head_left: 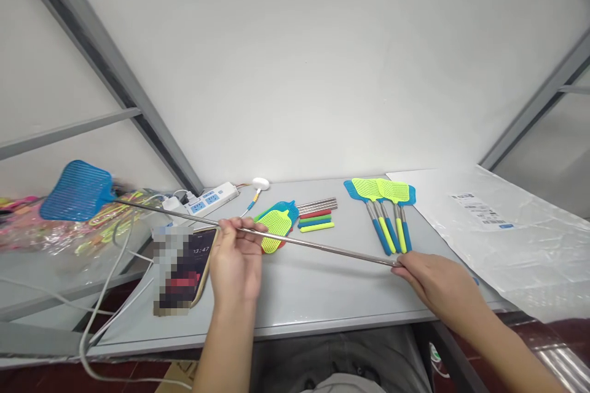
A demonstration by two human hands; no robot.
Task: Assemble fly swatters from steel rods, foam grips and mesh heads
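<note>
A fly swatter with a blue slotted head (pixel 78 193) and a long, drawn-out metal rod stretches across the view, its head at the left. My left hand (pixel 237 258) is palm up under the rod near its middle, thumb and fingers closed round it. At the rod's right end, my right hand (pixel 436 279) is closed on it and hides whatever handle is there. Just behind my right hand lie several finished-looking swatters (pixel 385 190) with yellow and blue heads and handles. Beyond the rod rest loose swatter heads (pixel 278 227), metal rods (pixel 318 206) and coloured handle sleeves (pixel 317 226).
A phone (pixel 198 264) lies on the grey table (pixel 322 295), partly blurred out. Behind it are a power strip (pixel 214 198) and a white device (pixel 260 183) on a cable. Plastic-bagged colourful items (pixel 27 227) lie left; a white plastic bag (pixel 465 227) covers the right side.
</note>
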